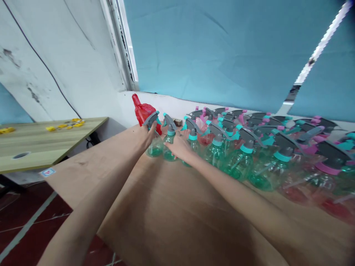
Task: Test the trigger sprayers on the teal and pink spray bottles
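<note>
At the left end of a group of spray bottles, my left hand (pixel 149 136) is closed around the neck of a green spray bottle (pixel 154 149) with a grey and teal trigger head. Just right of it stands a second green spray bottle (pixel 168 137), upright on the brown table (pixel 149 195). My right hand (pixel 179 146) is closed on that bottle's side, its thumb across the front; the far fingers are hidden. A third green bottle (pixel 193 145) is close behind my right wrist.
Many more spray bottles (pixel 244 162), green and red, crowd the table's right side along the wall. A red plastic bag (pixel 144 112) lies behind the leftmost bottle. Further left, a wooden desk (pixel 36 144) holds yellow pieces (pixel 68 125). A small sticker (pixel 48 172) marks the table's left corner.
</note>
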The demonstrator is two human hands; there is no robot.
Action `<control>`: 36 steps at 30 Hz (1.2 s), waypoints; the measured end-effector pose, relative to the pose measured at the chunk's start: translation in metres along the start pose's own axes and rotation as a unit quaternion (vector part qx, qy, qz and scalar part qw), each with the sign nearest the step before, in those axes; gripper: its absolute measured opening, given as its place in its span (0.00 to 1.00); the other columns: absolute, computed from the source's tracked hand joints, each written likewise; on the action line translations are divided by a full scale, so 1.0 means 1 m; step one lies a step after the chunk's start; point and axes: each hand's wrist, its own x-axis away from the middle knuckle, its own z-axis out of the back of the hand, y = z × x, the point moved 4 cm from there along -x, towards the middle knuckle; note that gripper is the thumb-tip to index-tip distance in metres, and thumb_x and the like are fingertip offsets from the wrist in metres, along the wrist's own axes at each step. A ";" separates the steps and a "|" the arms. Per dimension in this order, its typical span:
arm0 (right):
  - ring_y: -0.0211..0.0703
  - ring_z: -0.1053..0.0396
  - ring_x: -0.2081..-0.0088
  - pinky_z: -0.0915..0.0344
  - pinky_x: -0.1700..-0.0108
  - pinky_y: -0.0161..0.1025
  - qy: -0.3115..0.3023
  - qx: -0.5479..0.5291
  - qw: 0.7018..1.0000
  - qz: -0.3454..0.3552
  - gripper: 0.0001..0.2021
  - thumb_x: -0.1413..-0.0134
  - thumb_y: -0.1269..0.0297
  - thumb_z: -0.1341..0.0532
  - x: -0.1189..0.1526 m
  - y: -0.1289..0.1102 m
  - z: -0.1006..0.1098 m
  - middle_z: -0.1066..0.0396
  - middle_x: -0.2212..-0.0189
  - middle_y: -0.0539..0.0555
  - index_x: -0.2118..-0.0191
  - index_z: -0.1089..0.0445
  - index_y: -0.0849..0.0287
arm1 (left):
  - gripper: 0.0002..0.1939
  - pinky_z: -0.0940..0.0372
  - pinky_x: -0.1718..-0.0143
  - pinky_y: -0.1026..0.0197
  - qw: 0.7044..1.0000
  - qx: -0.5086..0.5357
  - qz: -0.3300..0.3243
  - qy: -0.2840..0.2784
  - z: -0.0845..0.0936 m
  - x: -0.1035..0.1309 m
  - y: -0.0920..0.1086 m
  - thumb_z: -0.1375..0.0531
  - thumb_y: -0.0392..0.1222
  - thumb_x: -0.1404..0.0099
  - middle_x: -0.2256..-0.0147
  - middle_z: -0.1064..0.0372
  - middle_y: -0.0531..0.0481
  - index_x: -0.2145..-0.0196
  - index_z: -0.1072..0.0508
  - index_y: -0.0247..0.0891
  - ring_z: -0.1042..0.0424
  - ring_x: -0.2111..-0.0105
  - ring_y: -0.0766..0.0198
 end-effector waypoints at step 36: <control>0.64 0.29 0.59 0.32 0.64 0.52 0.015 0.076 0.992 0.096 0.38 0.59 0.32 0.43 0.160 0.013 0.051 0.27 0.61 0.62 0.51 0.38 0.60 | 0.17 0.32 0.57 0.49 0.998 -0.050 0.038 -0.021 0.015 0.057 -0.038 0.43 0.43 0.34 0.51 0.34 0.43 0.49 0.34 0.35 0.30 0.56 0.56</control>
